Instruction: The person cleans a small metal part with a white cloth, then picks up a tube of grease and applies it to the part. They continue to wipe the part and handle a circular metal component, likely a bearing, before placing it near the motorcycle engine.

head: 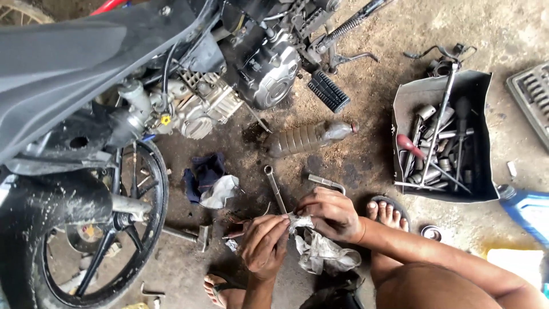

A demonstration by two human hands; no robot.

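A: Floor?
B: Bare concrete floor [366, 137], dirty, dark oil stains, sandy grit.
A: Light? Walls?
B: Soft daylight, no hard shadows. 0 walls or windows in view.

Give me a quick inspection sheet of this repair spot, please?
Surface: bare concrete floor, stained and gritty.
Job's things: grey rag, held by both hands.
Clutter: spanner, plastic bottle, blue cloth, tray of tools.
Grippers: left hand and right hand pinch the rag together.
Cables: black hoses on the motorcycle engine.
Surroundings: front wheel, blue container.
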